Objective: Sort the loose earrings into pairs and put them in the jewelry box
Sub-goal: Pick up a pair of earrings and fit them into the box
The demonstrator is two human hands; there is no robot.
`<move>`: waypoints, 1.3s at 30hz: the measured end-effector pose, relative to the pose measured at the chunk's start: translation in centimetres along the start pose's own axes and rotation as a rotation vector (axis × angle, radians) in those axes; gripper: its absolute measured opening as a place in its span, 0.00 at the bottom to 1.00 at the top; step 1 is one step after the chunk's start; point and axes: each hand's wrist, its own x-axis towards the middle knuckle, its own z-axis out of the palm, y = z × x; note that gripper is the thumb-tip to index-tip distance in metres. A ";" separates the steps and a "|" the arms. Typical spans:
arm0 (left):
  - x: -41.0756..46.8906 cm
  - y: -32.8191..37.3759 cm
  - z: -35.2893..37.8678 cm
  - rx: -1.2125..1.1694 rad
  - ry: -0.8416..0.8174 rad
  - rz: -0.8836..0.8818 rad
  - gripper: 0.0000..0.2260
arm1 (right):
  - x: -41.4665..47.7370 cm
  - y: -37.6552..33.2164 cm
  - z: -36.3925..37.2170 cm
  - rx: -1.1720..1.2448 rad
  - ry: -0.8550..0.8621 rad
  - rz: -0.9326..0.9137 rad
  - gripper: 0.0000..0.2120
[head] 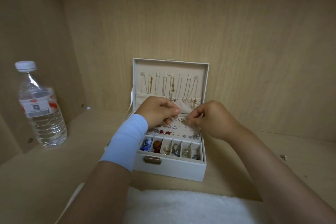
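Nearest the body: white fleecy cloth (181,205) at the desk (54,169) edge. Beyond, jewelry box (169,169), open; off to its right, well apart, one loose earring (283,157) on the desk. Front compartments (161,144) holding rings (166,149). Behind these, perforated panel (181,127) with studs (164,132) seated in pairs. Over its far rows: left hand (160,110), fingers curled, contents too small to tell; right hand (209,116), thumb and forefinger pinching a silver earring (186,119). Step judged: seating a stud. Next: fine alignment of post with hole. Farthest: raised lid (171,68), necklaces (171,85) hung.

Left hand (158,111) curled, right hand (211,119) pinching, both forearms reaching forward.
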 end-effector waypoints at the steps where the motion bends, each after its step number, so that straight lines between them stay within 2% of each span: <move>1: 0.0 0.0 -0.1 -0.041 0.026 -0.004 0.04 | -0.1 0.0 0.2 -0.053 -0.021 -0.004 0.02; 4: 0.1 0.3 -0.2 -0.078 0.045 0.008 0.06 | -0.4 -0.4 0.4 -0.161 -0.030 -0.040 0.02; 9: -0.3 0.7 0.3 -0.101 -0.021 -0.014 0.08 | -0.8 -0.7 0.4 -0.191 0.005 -0.073 0.02; 14: -0.1 0.2 0.1 -0.075 0.056 -0.025 0.08 | -0.8 -0.8 0.5 -0.269 -0.010 -0.116 0.03; 19: -0.1 0.0 0.0 -0.119 0.038 -0.038 0.07 | -0.6 -0.8 -0.3 -0.316 -0.133 -0.072 0.07; 21: -0.1 0.0 0.1 -0.124 -0.008 -0.053 0.04 | -0.4 -0.6 -0.4 -0.229 -0.145 -0.036 0.07; 25: -0.2 0.3 0.3 -0.119 -0.066 -0.054 0.05 | -0.3 -0.9 -0.5 0.084 0.007 -0.086 0.03; 28: -0.1 0.5 0.5 -0.116 -0.042 -0.034 0.05 | -0.4 -1.6 -0.7 0.284 0.042 -0.065 0.11; 30: -0.1 0.6 0.7 -0.120 -0.028 -0.007 0.04 | -0.3 -1.5 -0.7 0.280 0.115 -0.068 0.12; 34: 0.0 0.8 1.1 -0.120 -0.004 0.003 0.04 | -0.1 -1.2 -0.6 0.362 0.222 -0.082 0.08; 37: 0.1 0.9 1.1 -0.083 0.015 0.012 0.04 | -0.1 -1.3 -0.9 0.379 0.214 -0.117 0.04; 39: 0.0 1.0 1.2 -0.029 0.014 0.024 0.04 | -0.2 -1.3 -1.1 0.393 0.177 -0.111 0.06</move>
